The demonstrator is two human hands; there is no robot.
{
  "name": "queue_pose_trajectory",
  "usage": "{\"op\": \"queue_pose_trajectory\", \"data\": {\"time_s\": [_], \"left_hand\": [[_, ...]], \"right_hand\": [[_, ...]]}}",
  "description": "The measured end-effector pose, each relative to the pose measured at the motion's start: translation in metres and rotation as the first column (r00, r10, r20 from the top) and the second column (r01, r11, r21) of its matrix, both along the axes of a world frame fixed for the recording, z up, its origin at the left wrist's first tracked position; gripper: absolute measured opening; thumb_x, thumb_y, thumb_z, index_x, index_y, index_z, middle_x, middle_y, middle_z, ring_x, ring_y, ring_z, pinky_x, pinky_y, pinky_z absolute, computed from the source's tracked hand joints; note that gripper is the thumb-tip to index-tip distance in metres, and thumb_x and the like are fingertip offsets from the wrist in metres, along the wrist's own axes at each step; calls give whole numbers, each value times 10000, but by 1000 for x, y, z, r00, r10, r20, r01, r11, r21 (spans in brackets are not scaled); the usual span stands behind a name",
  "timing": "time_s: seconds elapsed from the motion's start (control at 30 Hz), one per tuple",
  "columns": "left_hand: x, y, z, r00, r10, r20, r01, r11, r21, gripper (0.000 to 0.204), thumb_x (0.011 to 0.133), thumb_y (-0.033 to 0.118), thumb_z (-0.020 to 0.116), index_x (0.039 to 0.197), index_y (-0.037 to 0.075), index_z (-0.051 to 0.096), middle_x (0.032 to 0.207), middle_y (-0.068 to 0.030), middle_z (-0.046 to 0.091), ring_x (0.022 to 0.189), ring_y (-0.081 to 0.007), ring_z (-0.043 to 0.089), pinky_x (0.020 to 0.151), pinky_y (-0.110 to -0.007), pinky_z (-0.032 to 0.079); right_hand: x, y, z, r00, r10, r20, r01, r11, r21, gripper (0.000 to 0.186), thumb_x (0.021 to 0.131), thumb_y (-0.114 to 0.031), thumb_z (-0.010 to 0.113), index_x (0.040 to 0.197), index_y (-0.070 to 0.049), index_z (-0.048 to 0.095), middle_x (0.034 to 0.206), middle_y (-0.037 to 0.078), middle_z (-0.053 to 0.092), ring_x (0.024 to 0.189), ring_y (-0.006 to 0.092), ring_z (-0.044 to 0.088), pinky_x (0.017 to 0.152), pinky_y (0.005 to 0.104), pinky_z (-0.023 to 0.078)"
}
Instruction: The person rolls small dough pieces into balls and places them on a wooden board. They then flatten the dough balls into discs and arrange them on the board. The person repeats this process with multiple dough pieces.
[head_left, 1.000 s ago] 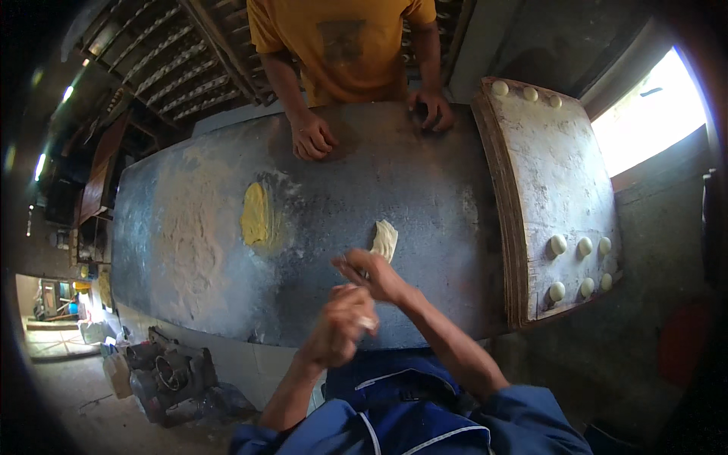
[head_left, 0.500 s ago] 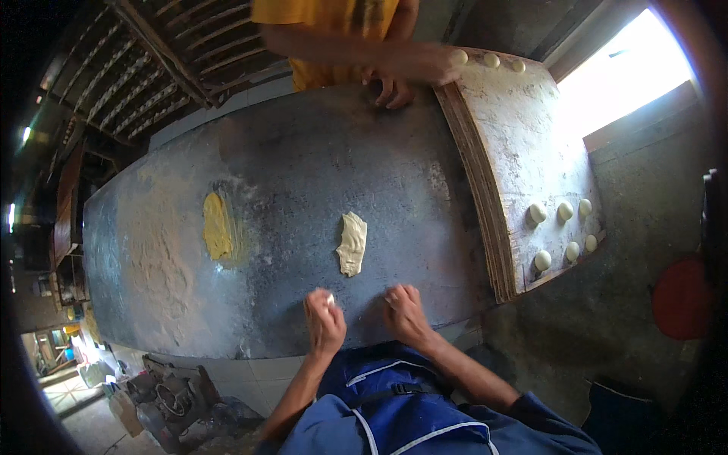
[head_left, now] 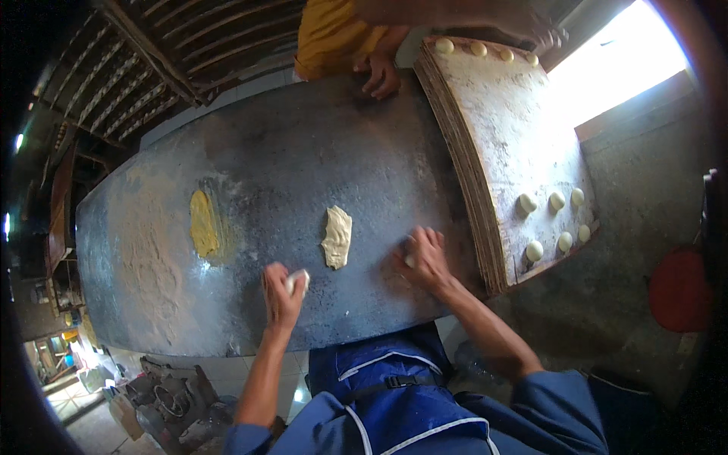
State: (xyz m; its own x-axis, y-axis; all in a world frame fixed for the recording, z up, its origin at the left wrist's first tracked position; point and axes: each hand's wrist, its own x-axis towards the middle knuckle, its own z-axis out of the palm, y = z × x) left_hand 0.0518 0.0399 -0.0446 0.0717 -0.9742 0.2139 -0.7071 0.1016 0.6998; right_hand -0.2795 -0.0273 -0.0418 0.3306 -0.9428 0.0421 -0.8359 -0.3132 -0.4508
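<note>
My left hand [head_left: 282,293] is closed around a small pale lump of dough [head_left: 296,280] at the near edge of the dark floured worktop [head_left: 303,159]. My right hand [head_left: 425,258] presses palm-down on another small dough piece [head_left: 410,260] close to the wooden board. Between the two hands lies a flattened, elongated strip of dough [head_left: 337,236], untouched. A yellow smear of paste [head_left: 202,222] sits further left on the worktop.
A stack of floured wooden boards [head_left: 485,129] at the right carries several dough balls [head_left: 557,224]. Across the worktop a person in a yellow shirt [head_left: 334,34] rests a hand [head_left: 381,73] on the far edge. A red round object [head_left: 679,288] lies at the right.
My hands have spread apart from the middle. The left moved left holding a dough lump, the right moved right toward the board. The flattened strip stays on the worktop.
</note>
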Motion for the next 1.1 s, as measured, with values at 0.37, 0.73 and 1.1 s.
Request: {"op": "queue_pose_trajectory", "data": {"time_s": [0.37, 0.73, 1.1], "left_hand": [[-36, 6, 3, 985, 116, 126, -113, 993, -32, 251, 897, 3, 672, 959, 47, 433, 910, -144, 522, 827, -351, 557, 762, -475, 452], [-29, 54, 35, 999, 34, -41, -31, 996, 86, 352, 861, 124, 825, 1149, 36, 643, 1065, -97, 652, 968, -249, 654, 843, -400, 524], [-27, 43, 78, 664, 77, -743, 257, 911, 324, 182, 927, 58, 764, 1062, 36, 644, 997, -81, 701, 893, -130, 667, 775, -276, 561]], "right_hand": [[21, -8, 11, 994, -59, 95, 73, 986, -150, 437, 751, -205, 851, 964, -19, 518, 916, 176, 520, 912, 392, 543, 794, 527, 456], [29, 69, 60, 852, -251, 459, -39, 845, 534, 210, 959, -179, 727, 1111, -37, 756, 977, 127, 684, 907, 271, 674, 796, 391, 532], [78, 30, 112, 719, 1, 695, -607, 488, 628, 288, 936, -262, 784, 1079, -13, 769, 1008, 101, 721, 872, 190, 665, 732, 360, 519]]}}
